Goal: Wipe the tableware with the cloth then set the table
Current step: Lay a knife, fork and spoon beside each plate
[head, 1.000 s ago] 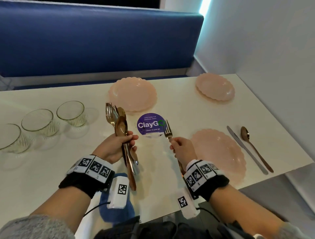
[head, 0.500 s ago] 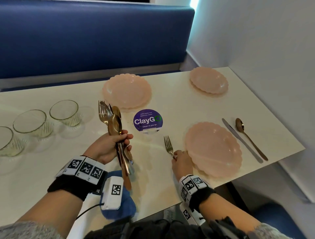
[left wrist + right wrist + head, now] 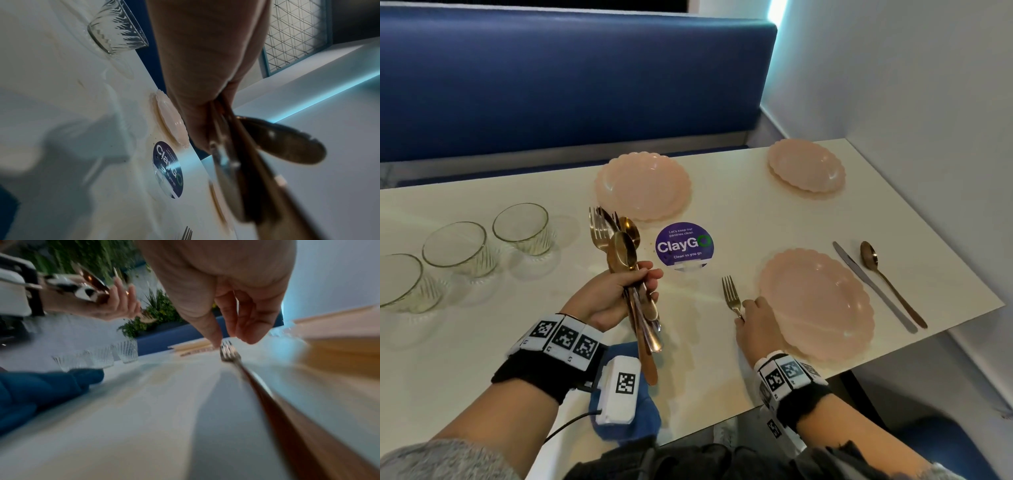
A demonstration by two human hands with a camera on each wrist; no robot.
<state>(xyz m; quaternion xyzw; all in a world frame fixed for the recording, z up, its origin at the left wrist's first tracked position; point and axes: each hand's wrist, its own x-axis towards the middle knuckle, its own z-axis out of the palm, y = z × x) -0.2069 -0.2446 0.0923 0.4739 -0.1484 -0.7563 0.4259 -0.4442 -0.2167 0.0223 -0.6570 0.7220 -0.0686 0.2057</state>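
My left hand (image 3: 631,286) grips a bundle of gold and silver cutlery (image 3: 621,251), forks and spoons pointing up, held above the white table (image 3: 722,212). The bundle (image 3: 277,141) fills the left wrist view under the hand (image 3: 205,81). A gold fork (image 3: 731,294) lies flat on the table just left of the near pink plate (image 3: 818,305). My right hand (image 3: 751,308) hovers low over the fork's handle. In the right wrist view the fork (image 3: 229,353) lies on the table, and the hand (image 3: 232,337) has loosely bent fingers with one fingertip at the tines. A blue cloth (image 3: 643,411) lies under my left wrist.
A knife (image 3: 873,287) and a spoon (image 3: 887,277) lie right of the near plate. Two more pink plates (image 3: 643,185) (image 3: 806,168) sit at the far side. Three glasses (image 3: 522,228) stand at the left. A purple sticker (image 3: 683,248) marks the table's middle; a wall runs along the right.
My right hand has carried the fork down and to the right and laid it on the table beside the near plate. The left hand still holds the bundle.
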